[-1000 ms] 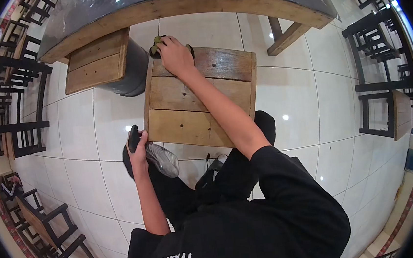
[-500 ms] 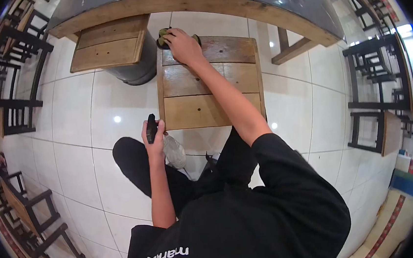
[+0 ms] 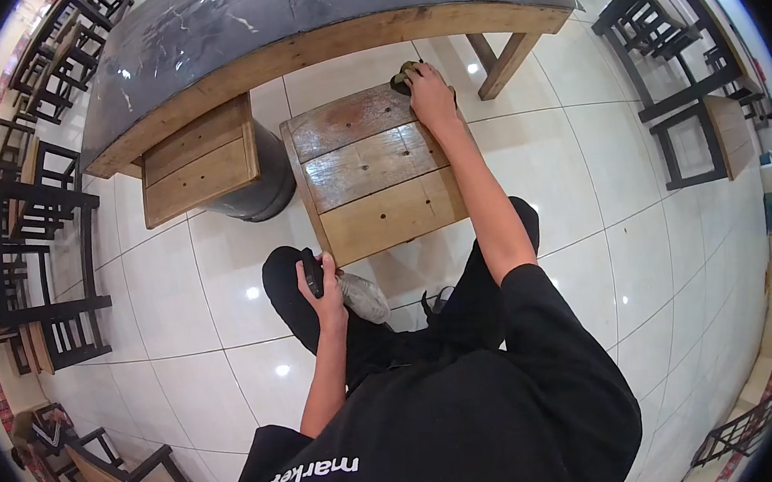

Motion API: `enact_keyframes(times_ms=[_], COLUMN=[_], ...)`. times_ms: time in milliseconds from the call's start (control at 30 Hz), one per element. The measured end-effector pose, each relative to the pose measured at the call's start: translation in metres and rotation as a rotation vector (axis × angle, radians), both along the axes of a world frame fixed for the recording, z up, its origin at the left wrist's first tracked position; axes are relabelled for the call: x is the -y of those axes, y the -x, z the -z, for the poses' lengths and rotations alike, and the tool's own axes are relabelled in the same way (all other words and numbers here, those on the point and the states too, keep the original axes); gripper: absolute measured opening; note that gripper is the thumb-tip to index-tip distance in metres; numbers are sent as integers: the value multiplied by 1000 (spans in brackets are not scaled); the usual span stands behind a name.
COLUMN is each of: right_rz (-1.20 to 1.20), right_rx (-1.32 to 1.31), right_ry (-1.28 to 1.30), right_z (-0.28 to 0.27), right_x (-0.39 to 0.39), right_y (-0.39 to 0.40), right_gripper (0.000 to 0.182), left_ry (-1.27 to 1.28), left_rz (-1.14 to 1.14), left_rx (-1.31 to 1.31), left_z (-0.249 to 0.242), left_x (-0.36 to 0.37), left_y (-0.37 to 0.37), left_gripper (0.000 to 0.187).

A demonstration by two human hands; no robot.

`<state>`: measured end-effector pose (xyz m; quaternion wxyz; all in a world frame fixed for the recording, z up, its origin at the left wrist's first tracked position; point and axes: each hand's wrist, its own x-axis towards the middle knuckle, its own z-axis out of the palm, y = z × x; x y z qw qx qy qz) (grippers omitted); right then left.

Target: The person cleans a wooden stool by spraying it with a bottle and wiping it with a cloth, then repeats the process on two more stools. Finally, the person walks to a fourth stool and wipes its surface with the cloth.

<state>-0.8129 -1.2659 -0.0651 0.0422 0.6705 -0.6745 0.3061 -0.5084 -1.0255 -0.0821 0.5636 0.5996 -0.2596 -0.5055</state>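
Note:
A square wooden stool (image 3: 380,168) with a plank top stands between my legs. At its far right corner, my right hand (image 3: 431,99) presses a crumpled green and dark cloth (image 3: 402,80) onto the wood, fingers curled over it. The far planks look shiny, while the nearest one is more matte. Close to the near left corner, my left hand (image 3: 325,297) grips a small black object (image 3: 313,273) upright. Its kind does not show, since my fingers and palm cover part of it.
Beyond the stool stands a long table with a dark marbled top (image 3: 311,9) and wooden edge. A second wooden stool (image 3: 201,174) on a grey round base is partly under it. Dark-framed chairs (image 3: 47,252) line the left side, others the right (image 3: 699,140). The floor is white tile.
My right hand has slid the cloth along the stool's far edge from the left corner to the right corner. The view has turned slightly. My left hand still holds the black object.

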Motion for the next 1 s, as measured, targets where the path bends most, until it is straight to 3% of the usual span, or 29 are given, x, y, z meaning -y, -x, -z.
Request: enact_keyframes(times_ms=[33,67,200,367,500,633,700,733,833,1000], right_rz=[5,29,109,129,53,-55,-130,-159,-205,-75], right_rx=[-5,15,25,-15,78,37,46,74,98,67], right_ry=[2,22,-2,-109,-74,-12,-1,-29,7,-114], right_z=[2,5,1,-14,-10,-1,5,3,0,-18], right_x=[-4,-13,-106,-221,-195,-88,-39,-31,-55,-199], right_y=[2,7,18,-14,-6,10,21,23,32,13], right_gripper=[25,27,31,33,33,30,30,30,31,31], left_ry=[11,47,24,34,14,-33,100,89,53,56], left_rz=[33,-10,-73,40,5,-45,-67,-85,-99,-47], left_rx=[-7,32,2,-79,-55,-42,2,-1,-6,-4], left_z=[-5,-10,-7,-2,3,0,-7,-7,-10,-2], left_x=[3,4,-3,3,2,-1,4,4,1,3], left_y=[2,8,10,2,3,8,13,14,16,11], left_gripper=[41,16,16,20,24,40,18,18,17,19])
